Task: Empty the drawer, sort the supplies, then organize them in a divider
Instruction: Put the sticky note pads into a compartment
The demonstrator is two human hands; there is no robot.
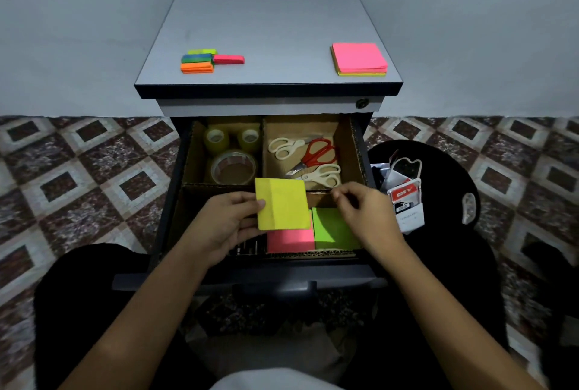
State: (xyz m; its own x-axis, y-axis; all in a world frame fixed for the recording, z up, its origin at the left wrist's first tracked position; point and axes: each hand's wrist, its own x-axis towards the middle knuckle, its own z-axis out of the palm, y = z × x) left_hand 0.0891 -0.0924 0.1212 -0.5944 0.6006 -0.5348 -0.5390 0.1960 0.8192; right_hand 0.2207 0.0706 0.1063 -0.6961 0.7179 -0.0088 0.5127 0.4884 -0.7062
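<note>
1. Grey and bare in the main, the cabinet's top surface (269, 20) rises behind the divider (262, 145). It carries a stack of colour flags (200, 60) and a pink-topped pad (358, 59), neither yet filed.
2. The cardboard divider sits inside the open drawer (250, 280). Its back-left compartment holds tape rolls (233, 167), and its back-right one holds scissors (316, 153).
3. I judge the step to be the last one, organizing, with sticky pads going into the divider's front compartment. A pink pad (291, 241) and a green pad (333, 230) already lie there, touching side by side.
4. The left hand (225, 223) pinches the yellow pad (282, 205) by its left edge, thumb on top and fingers beneath. The pad hovers over the divider's front compartment, partly above the pink pad.
5. The right hand (363, 211) hangs just right of the yellow pad, apart from it and above the green pad. Its fingers are curled and blurred, so I cannot tell whether they pinch anything.
6. The next move likely calls for lowering the yellow pad flat into the front compartment, squared against its neighbours.
</note>
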